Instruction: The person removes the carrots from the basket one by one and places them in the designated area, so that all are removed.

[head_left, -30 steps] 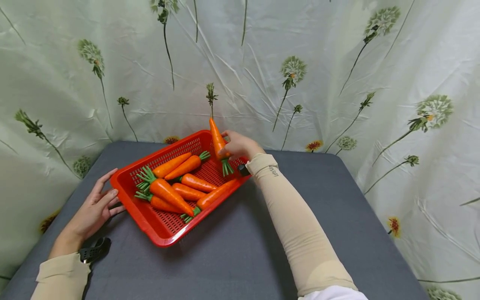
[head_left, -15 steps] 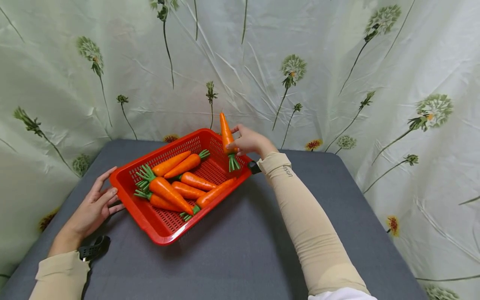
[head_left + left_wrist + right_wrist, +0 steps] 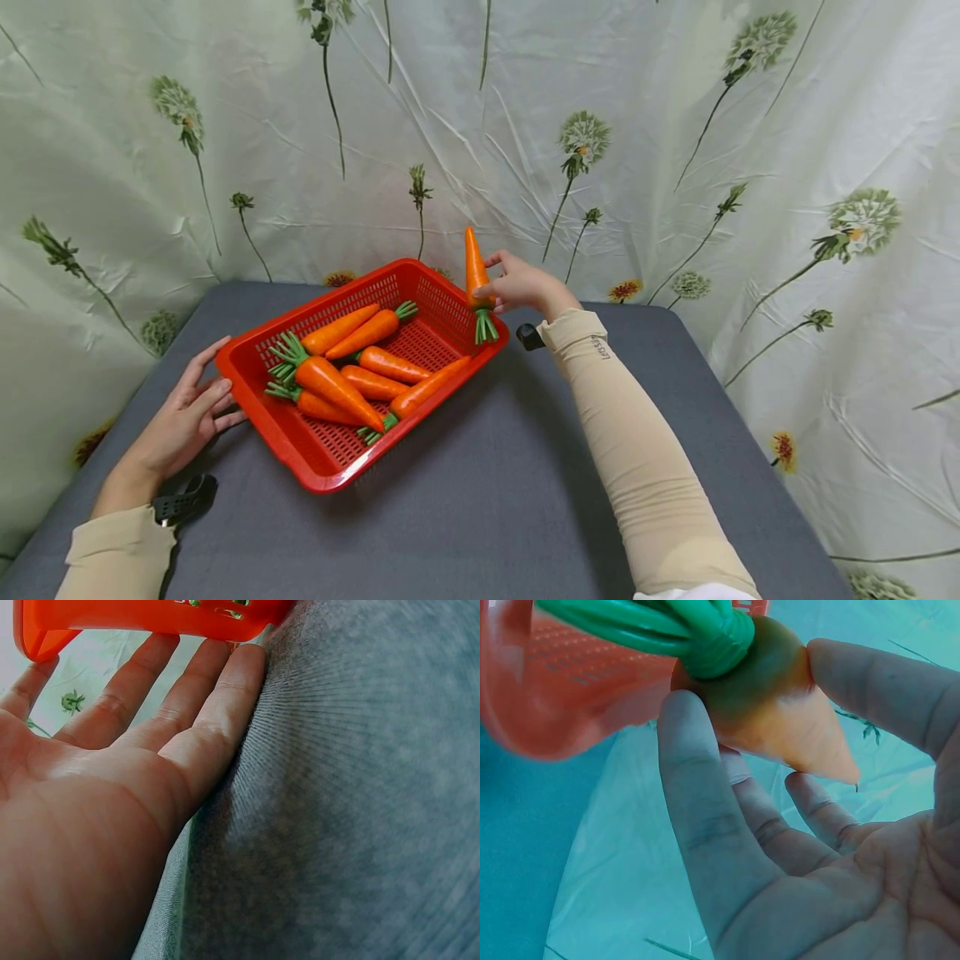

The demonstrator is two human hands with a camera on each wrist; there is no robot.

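A: How is the carrot (image 3: 476,271) held?
B: Tip upward, at the basket's far right end. It is pinched near its green top by the right hand (image 3: 525,285), the grip parted just to its width, the palm untouched.
A: And the step?
B: Seemingly a carry past the red basket (image 3: 258,408); in or out cannot be told. A steady pinch and a cleared rim are called for.
A: The left hand (image 3: 176,417)?
B: Its extended fingers are rested against the basket; nothing is grasped.

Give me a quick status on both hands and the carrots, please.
Right hand pinching one carrot. Left hand touching red basket. Other carrots inside it. No obstruction visible.
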